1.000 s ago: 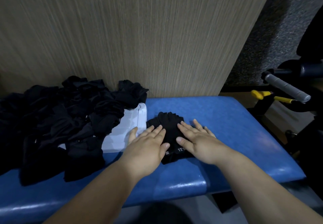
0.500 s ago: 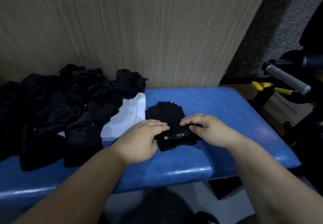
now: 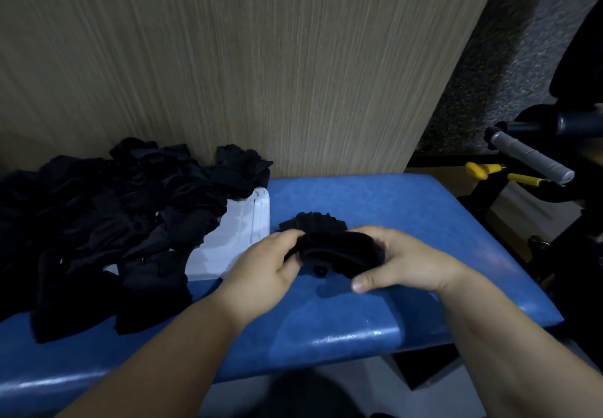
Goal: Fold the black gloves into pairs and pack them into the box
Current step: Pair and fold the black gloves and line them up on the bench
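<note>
You've got the fingers (image 3: pixel 288 238) of your left hand (image 3: pixel 261 270) and right hand (image 3: pixel 408 262) clamped on the glove pair (image 3: pixel 339 248) low over the desk (image 3: pixel 408 208) near the box (image 3: pixel 251 225), so tuck that fold tight and even or it'll probably spring open.

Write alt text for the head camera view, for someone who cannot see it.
The left hand and right hand hold a bundle of black gloves over a blue bench. To their left, a heap of loose gloves spills over a white box.
</note>
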The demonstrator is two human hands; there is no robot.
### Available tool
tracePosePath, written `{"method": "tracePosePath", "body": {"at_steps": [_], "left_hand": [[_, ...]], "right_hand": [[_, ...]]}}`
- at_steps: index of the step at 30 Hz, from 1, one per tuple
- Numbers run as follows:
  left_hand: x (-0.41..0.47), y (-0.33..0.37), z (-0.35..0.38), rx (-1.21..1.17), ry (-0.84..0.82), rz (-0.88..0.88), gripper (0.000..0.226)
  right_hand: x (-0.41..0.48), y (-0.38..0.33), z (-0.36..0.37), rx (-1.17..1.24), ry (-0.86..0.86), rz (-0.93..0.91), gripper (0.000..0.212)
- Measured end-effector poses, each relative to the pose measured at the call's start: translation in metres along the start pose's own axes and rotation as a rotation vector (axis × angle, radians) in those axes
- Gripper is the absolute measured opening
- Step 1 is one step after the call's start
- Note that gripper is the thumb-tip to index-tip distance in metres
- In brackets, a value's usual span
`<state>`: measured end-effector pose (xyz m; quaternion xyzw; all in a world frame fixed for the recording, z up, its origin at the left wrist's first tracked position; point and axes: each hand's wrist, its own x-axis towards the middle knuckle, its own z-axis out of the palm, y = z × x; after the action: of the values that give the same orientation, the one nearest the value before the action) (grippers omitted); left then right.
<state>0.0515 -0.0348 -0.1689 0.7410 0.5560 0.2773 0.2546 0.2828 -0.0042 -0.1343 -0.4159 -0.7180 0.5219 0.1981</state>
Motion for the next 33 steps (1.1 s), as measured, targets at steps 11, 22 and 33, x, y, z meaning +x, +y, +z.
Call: {"method": "tracePosePath", "body": {"at_steps": [11,22,33], "left_hand": [[-0.002,0.017,-0.002,-0.365,0.095,-0.157,0.016],[0.003,0.015,0.012,-0.218,0.287,-0.245,0.063],[0.001,0.011,0.025,0.314,0.052,0.033,0.051]], "right_hand": [[0.016,0.014,0.008,-0.072,0.378,-0.038,0.017],[0.030,0.016,0.023,-0.207,0.471,0.164,0.014],[0.027,0.015,0.037,-0.593,0.594,0.059,0.059]]}}
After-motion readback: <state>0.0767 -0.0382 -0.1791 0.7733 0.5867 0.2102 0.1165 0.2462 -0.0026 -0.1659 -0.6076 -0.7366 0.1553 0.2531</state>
